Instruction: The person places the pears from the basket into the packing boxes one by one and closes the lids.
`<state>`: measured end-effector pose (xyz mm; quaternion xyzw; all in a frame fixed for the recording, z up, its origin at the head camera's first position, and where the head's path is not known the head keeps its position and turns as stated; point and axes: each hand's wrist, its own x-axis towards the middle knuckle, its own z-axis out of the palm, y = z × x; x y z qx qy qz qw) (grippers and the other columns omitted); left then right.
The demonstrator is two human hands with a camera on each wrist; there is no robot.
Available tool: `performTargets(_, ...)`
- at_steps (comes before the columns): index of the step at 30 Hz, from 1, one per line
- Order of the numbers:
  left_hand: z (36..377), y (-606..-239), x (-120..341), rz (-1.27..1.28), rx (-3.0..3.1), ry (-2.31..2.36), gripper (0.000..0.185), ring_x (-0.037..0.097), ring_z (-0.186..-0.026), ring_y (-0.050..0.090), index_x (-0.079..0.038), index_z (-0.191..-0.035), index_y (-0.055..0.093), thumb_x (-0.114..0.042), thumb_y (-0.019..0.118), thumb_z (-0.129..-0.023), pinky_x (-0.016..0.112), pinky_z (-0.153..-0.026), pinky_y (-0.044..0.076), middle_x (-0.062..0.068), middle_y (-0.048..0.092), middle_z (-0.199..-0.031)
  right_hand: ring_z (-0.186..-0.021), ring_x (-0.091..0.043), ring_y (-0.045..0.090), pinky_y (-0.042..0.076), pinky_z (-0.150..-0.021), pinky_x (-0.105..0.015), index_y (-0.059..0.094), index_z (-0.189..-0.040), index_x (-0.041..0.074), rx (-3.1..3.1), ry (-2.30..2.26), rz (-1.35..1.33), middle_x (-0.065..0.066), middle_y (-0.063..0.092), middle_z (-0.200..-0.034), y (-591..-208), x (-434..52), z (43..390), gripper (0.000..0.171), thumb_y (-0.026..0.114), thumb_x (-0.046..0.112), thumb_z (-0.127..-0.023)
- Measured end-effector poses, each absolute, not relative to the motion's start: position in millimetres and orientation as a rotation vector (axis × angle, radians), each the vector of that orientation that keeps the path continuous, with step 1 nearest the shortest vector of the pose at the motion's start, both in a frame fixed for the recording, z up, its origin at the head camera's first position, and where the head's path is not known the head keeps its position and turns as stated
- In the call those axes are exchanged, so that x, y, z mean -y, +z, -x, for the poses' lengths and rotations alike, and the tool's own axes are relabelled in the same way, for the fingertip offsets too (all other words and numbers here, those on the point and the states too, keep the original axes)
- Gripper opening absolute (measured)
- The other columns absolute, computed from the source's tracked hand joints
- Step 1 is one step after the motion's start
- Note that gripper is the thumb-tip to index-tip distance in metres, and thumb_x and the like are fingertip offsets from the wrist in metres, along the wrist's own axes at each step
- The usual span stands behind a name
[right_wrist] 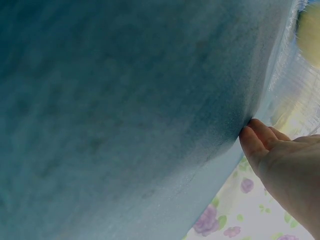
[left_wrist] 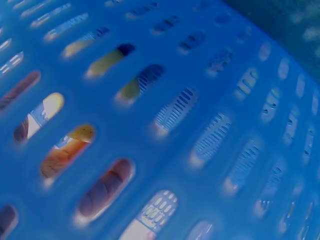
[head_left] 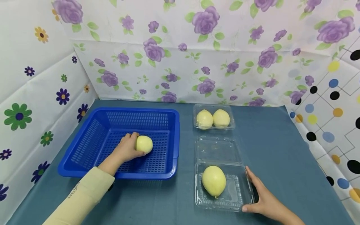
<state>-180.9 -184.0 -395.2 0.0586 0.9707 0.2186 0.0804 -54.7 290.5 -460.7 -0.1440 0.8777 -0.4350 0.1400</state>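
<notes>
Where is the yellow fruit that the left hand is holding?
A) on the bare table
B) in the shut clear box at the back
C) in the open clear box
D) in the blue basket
D: in the head view the left hand grips a yellow fruit down inside the blue basket, while the open clear box holds a different fruit.
</notes>
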Motion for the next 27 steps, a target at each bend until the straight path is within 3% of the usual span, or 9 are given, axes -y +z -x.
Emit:
performTargets(15, 180.1, -396.5, 183.7, -0.21, -2.883, 0.692, 0.073, 0.044, -0.107, 0.052, 0.01, -0.13, 0.039, -0.022, 0.078, -0.077, 0.058, -0.083, 0.047, 0.032, 0.049, -0.122, -0.134, -0.06, 0.011, 0.03, -0.088, -0.076, -0.01, -0.153, 0.016, -2.429, -1.283, 0.322, -0.033, -0.001, -0.153, -459.4, -291.0, 56.9, 0.113, 0.076, 0.016, -0.08)
performTargets(27, 183.8, -400.7, 183.0, -0.269, -2.887, 0.614, 0.077, 0.041, -0.103, 0.055, 0.008, -0.131, 0.04, -0.028, 0.079, -0.076, 0.054, -0.078, 0.049, 0.028, 0.052, -0.121, -0.133, -0.061, 0.011, 0.03, -0.088, -0.076, -0.01, -0.153, 0.017, -2.426, -1.286, 0.322, -0.033, 0.0, -0.153, -461.8, -291.6, 58.4, 0.113, 0.076, 0.014, -0.08)
